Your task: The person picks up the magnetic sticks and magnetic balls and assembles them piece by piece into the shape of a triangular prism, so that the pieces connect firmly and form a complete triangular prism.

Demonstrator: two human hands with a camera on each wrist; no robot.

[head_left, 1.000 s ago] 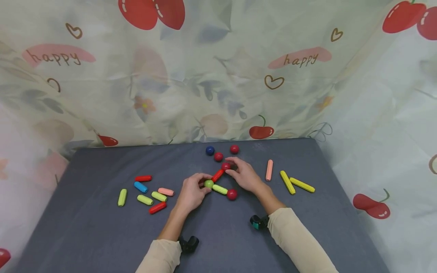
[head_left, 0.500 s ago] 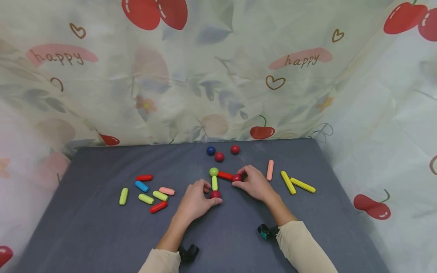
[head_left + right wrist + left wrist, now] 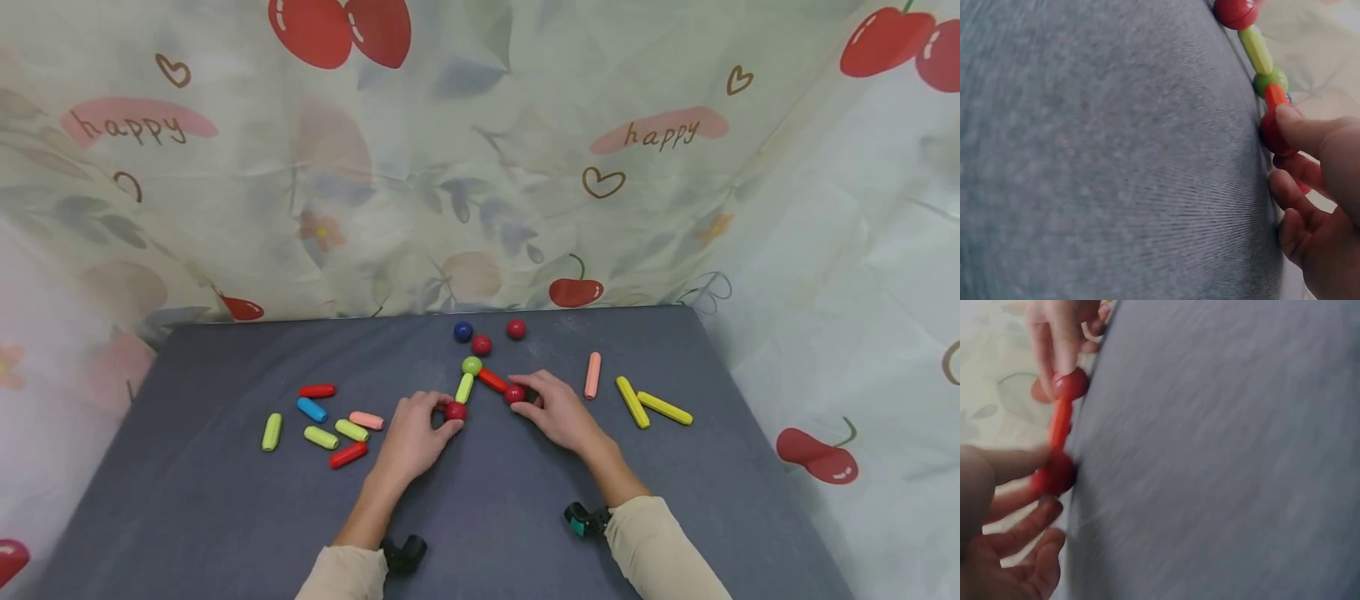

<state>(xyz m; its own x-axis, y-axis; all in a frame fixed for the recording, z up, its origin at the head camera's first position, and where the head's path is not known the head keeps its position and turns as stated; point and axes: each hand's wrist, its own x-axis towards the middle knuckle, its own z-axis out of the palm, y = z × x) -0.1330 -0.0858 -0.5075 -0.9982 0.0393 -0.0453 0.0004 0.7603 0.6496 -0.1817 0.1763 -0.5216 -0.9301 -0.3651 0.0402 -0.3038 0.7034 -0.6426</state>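
Observation:
A joined V-shaped piece lies mid-table, its point a green ball facing the back. From that ball a light green stick runs to a red ball, and a red stick runs to another red ball. My left hand pinches the left red ball between thumb and fingers. With thumb and fingertips my right hand grips the right red ball, also seen under the thumb in the right wrist view, where that red ball is partly covered.
Behind the V lie a blue ball and two loose red balls. Several short sticks, among them a blue stick, are scattered at left. To the right are a pink stick and two yellow sticks. A patterned cloth hangs behind the table.
The joined piece has turned so its green ball points to the back. My left hand has shifted from the green ball to a red ball; my right hand has come nearer with its red ball.

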